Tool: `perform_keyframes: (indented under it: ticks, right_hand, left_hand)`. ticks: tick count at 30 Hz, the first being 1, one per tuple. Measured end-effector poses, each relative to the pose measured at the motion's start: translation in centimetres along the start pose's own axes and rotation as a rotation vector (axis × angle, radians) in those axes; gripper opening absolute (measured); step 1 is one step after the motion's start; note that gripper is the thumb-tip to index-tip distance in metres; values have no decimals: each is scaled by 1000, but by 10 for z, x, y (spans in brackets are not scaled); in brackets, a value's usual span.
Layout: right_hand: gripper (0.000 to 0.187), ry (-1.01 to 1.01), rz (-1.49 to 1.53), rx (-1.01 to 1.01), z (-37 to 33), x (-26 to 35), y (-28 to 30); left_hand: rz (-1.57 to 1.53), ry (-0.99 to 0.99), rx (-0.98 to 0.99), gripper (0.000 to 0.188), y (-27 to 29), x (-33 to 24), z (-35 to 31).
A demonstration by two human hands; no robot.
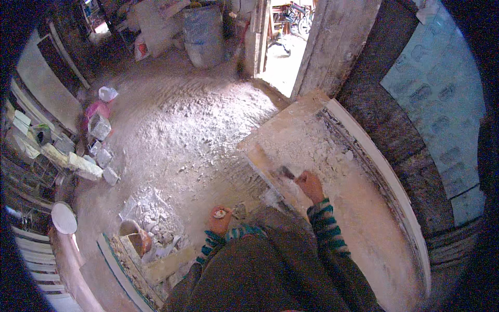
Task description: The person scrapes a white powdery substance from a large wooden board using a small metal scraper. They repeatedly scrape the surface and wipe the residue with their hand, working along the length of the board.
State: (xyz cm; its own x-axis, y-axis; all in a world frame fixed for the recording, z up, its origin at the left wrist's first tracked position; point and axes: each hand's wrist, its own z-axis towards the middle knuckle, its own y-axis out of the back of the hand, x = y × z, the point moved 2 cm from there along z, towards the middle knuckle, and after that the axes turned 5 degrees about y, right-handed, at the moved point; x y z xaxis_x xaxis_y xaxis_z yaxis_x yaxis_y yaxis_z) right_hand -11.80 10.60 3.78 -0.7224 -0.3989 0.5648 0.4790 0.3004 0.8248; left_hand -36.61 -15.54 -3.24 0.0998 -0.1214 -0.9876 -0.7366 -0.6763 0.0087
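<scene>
My right hand (310, 186) is closed around the handle of a scraper (285, 172), a small tool with a dark flat end. It is over the dusty workbench (358, 223), close to the bench's left edge. My left hand (219, 223) is low in front of my body, left of the bench, its fingers curled around a small white lump (220, 213). What kind of lump this is I cannot make out. Pale crumbs and rubble (322, 138) cover the far part of the bench top, beyond my right hand.
White rubble (153, 216) lies on the floor at left, beside a brown pot (136, 236). Blocks and containers (99, 127) line the left wall. A blue-grey barrel (202, 39) stands at the back, near a bright doorway (283, 57). Right of the bench hangs a pale blue panel (436, 104).
</scene>
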Motion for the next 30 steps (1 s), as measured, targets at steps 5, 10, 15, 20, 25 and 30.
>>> perform_keyframes:
  ticks: [5,10,15,20,25,30]
  right_hand:
    - [27,-22,209,-73,-33,24,-26]
    - [21,277,181,-315,23,73,-75]
    - [20,238,25,-212,71,76,-84]
    - [20,97,135,-133,67,69,-53]
    - [21,274,178,-272,69,113,-67]
    - [20,88,95,-202,130,109,-79]
  left_hand:
    - [112,-119,17,16,-7,-32,6]
    - [246,-112,-10,13,-3,-40,1]
    - [20,93,13,12,44,82,-2]
    - [-118,120,-127,13,54,32,-15]
    - [138,33,-174,14,61,12,-5]
    - [-18,-18,-166,14,54,-12,-1]
